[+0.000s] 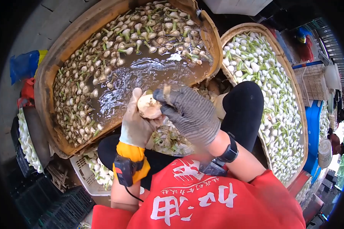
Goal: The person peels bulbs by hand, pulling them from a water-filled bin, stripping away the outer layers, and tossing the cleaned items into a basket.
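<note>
A pale garlic bulb [149, 106] is held in my left hand [135, 124], which wears a whitish glove and has its fingers closed round it. My right hand [189, 114], in a grey ribbed glove, is curled against the bulb's right side. A small tan piece [166, 90] shows at the right hand's fingers; whether it is a tool or tape cannot be made out. Beyond the hands stands a large tub [216, 45] of brown water with many unpeeled, muddy garlic bulbs [122, 32] floating in it. Peelings [170, 139] lie in a heap below my hands.
At the right, a second tub [244, 27] holds white bulbs with green stems [256, 63]. A white basket [84, 179] with bulbs stands at lower left, near dark crates [63, 208]. A blue container [312, 129] is at far right. My knees flank the work spot.
</note>
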Motion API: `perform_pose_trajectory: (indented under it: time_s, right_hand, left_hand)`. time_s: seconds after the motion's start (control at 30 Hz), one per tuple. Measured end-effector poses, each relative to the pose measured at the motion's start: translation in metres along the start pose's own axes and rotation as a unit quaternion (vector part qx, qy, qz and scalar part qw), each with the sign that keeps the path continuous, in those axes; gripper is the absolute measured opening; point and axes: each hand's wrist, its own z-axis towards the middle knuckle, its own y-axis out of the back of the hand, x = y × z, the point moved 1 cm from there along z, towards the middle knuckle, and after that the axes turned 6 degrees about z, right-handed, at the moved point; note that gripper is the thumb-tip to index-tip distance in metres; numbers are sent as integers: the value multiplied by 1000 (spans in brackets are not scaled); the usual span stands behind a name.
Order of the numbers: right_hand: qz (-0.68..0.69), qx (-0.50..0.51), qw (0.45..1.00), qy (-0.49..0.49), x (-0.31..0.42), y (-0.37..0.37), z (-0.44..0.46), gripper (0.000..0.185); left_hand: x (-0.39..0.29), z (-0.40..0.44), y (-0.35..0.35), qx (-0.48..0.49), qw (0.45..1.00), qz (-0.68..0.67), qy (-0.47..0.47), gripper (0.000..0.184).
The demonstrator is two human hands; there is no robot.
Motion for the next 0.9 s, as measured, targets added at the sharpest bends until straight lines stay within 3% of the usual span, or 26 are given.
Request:
perform_pose_trajectory:
  time_s: [0.03, 0.1, 0.23, 0.37, 0.43, 0.47, 0.5, 0.53, 0.57, 0.6, 0.63, 0.67, 0.7, 0.8, 0.87, 0.9]
  right_hand:
    - [-9, 1, 999, 37, 3, 0, -3, 31]
    - [-28, 3, 993, 112, 9, 1, -8, 30]
    - [-32, 9, 994, 109, 20, 1, -18, 27]
    - [-38, -13, 997, 68, 27, 2, -24, 28]
    - [-27, -17, 998, 45, 33, 8, -26, 30]
    - [61, 28, 997, -47, 39, 19, -25, 31]
    - [148, 74, 977, -137, 41, 25, -26, 34]
    - [150, 73, 977, -135, 37, 26, -29, 34]
    - [227, 59, 965, -113, 31, 25, -32, 30]
    - [303, 45, 947, -92, 29, 25, -32, 27]
    - [239, 0, 969, -58, 30, 26, -26, 23]
    - [111, -50, 992, -40, 39, 44, -14, 22]
    - [1, -151, 988, 39, 29, 52, -3, 22]
    - [-80, -307, 948, 8, -7, 88, 24, 23]
    - [-154, -315, 936, 33, -15, 90, 11, 23]
    - [-95, -176, 978, -50, -23, 93, 6, 25]
  left_hand:
    - [9, -4, -5, 1, 1000, 0, -1, 42]
    - [24, -10, -13, -87, 995, 15, -55, 41]
    - [46, -17, -30, -228, 957, 93, -153, 43]
    - [55, -34, -70, -189, 956, 119, -189, 42]
    - [59, -43, -44, -138, 935, 247, -214, 45]
    - [59, -44, -37, -113, 916, 310, -227, 49]
    - [58, -37, -32, -183, 755, 563, -282, 56]
    - [59, -44, -27, -184, 754, 564, -283, 56]
    - [50, -54, -53, -132, 893, 387, -185, 59]
    - [47, -60, -67, -72, 977, 185, -76, 63]
    - [47, -63, -67, -92, 969, 215, -74, 69]
    - [41, -66, -54, 27, 964, 254, -80, 72]
    - [38, -70, -57, 51, 974, 210, -69, 75]
    - [36, -80, -60, 68, 983, 159, -61, 79]
    - [36, -83, -59, 60, 985, 151, -65, 80]
    - [37, -84, -57, 57, 988, 129, -60, 80]
